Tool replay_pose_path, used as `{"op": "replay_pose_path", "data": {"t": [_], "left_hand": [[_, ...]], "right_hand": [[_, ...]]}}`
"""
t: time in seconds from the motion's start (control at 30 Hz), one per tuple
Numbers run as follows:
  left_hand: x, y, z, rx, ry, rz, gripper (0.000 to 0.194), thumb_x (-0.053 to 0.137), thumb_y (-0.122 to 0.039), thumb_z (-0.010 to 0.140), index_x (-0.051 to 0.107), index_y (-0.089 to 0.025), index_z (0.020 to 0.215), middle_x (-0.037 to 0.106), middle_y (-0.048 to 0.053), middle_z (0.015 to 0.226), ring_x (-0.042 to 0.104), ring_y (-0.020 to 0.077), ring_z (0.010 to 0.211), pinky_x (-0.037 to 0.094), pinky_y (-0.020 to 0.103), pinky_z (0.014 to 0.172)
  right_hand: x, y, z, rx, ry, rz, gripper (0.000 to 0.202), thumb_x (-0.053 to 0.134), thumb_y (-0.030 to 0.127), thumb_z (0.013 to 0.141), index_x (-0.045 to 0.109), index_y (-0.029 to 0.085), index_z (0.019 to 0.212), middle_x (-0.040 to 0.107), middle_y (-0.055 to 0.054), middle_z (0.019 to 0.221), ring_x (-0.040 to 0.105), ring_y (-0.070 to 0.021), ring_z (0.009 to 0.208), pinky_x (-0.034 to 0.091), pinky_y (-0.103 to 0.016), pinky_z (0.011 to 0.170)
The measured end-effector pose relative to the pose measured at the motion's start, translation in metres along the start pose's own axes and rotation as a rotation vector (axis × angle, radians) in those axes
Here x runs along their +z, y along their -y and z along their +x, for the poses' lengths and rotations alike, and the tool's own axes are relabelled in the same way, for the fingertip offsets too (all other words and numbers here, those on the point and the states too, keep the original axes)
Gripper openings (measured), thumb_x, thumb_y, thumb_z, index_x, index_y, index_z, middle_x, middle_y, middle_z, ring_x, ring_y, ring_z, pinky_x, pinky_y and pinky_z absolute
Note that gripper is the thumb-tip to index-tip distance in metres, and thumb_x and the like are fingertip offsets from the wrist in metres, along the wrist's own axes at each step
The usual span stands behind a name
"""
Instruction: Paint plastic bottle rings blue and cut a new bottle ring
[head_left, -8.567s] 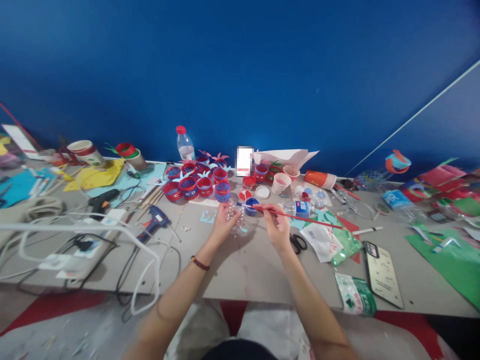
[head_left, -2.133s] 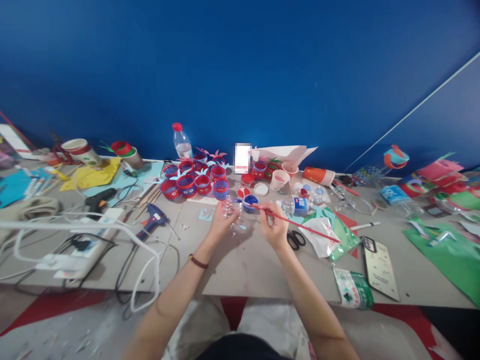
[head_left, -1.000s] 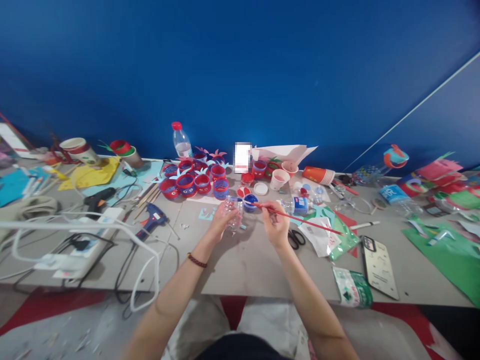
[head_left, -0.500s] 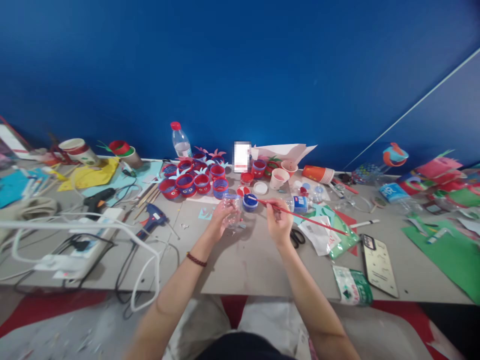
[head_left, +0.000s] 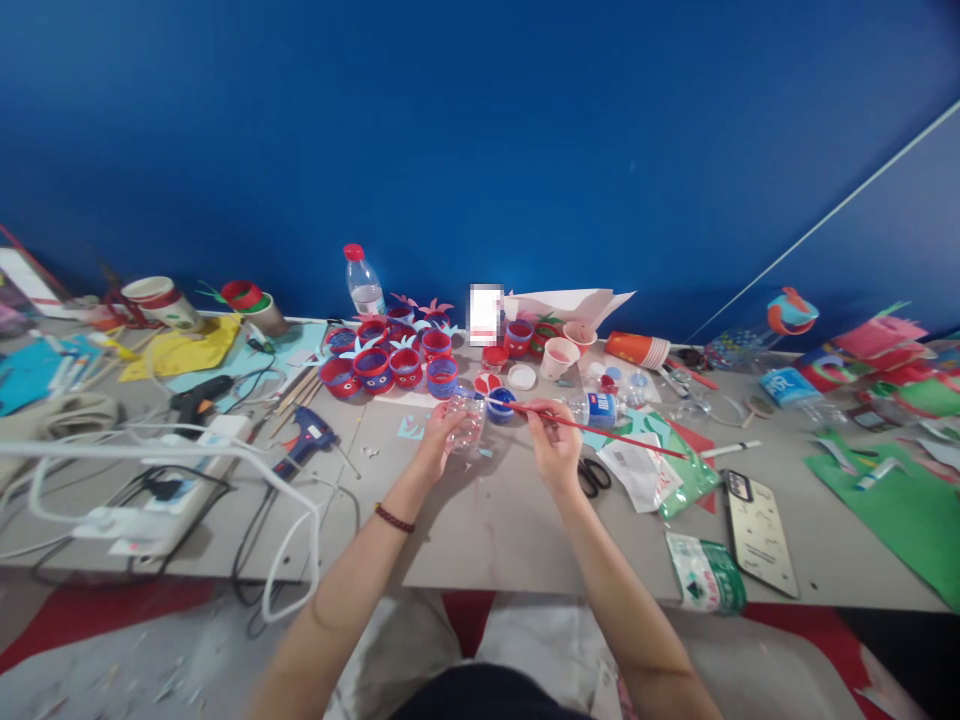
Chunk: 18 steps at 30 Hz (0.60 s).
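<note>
My left hand (head_left: pixel 436 440) is closed around a clear plastic bottle piece (head_left: pixel 468 424), held just above the table. In my right hand (head_left: pixel 553 435) is a long red paintbrush (head_left: pixel 622 436), pinched near its front end. Its pale tip points left and reaches the upper rim of the bottle piece; whether it touches, I cannot tell. Under the brush, between my hands, stands a small jar of blue paint (head_left: pixel 500 404). A red-topped lid or jar (head_left: pixel 487 383) lies just behind it, with a round white lid (head_left: pixel 521 377) to its right.
Several painted cups (head_left: pixel 373 370) with paper leaves stand back left. Glue guns (head_left: pixel 307 440) and a power strip (head_left: pixel 187 490) with cables lie left. To the right are scissors (head_left: pixel 594 477), a labelled bottle (head_left: pixel 600 408), a phone (head_left: pixel 759 535) and green paper (head_left: pixel 885 510).
The paintbrush has moved left, its tip going from over the blue paint jar to the rim of the bottle piece. My left hand stays nearly in place.
</note>
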<state>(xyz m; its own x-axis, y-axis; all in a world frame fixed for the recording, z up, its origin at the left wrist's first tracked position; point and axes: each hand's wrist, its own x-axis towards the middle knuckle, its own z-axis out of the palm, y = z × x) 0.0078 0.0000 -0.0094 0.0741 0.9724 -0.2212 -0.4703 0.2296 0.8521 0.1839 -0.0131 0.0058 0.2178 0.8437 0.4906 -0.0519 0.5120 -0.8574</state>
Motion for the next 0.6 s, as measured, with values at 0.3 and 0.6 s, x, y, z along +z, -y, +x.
{"op": "replay_pose_path", "data": {"t": [0.3, 0.6], "left_hand": [[0.0036, -0.0017, -0.0027, 0.014, -0.045, 0.044, 0.049, 0.078, -0.043, 0.063, 0.054, -0.018, 0.097, 0.066, 0.004, 0.089, 0.067, 0.0188, 0.073, 0.054, 0.034, 0.067], [0.0051, -0.0028, -0.0037, 0.012, -0.053, 0.045, 0.052, 0.081, -0.044, 0.061, 0.053, -0.018, 0.096, 0.066, 0.003, 0.086, 0.067, 0.0183, 0.073, 0.053, 0.033, 0.066]], "right_hand": [[0.0027, 0.0043, -0.0021, -0.035, 0.006, -0.058, 0.008, 0.057, 0.030, 0.091, 0.061, 0.023, 0.093, 0.069, -0.005, 0.091, 0.072, -0.0213, 0.090, 0.061, -0.039, 0.082], [0.0025, 0.0033, -0.0012, -0.047, 0.020, -0.016, 0.005, 0.058, 0.024, 0.090, 0.062, 0.024, 0.094, 0.069, -0.003, 0.091, 0.072, -0.0187, 0.089, 0.060, -0.035, 0.083]]}}
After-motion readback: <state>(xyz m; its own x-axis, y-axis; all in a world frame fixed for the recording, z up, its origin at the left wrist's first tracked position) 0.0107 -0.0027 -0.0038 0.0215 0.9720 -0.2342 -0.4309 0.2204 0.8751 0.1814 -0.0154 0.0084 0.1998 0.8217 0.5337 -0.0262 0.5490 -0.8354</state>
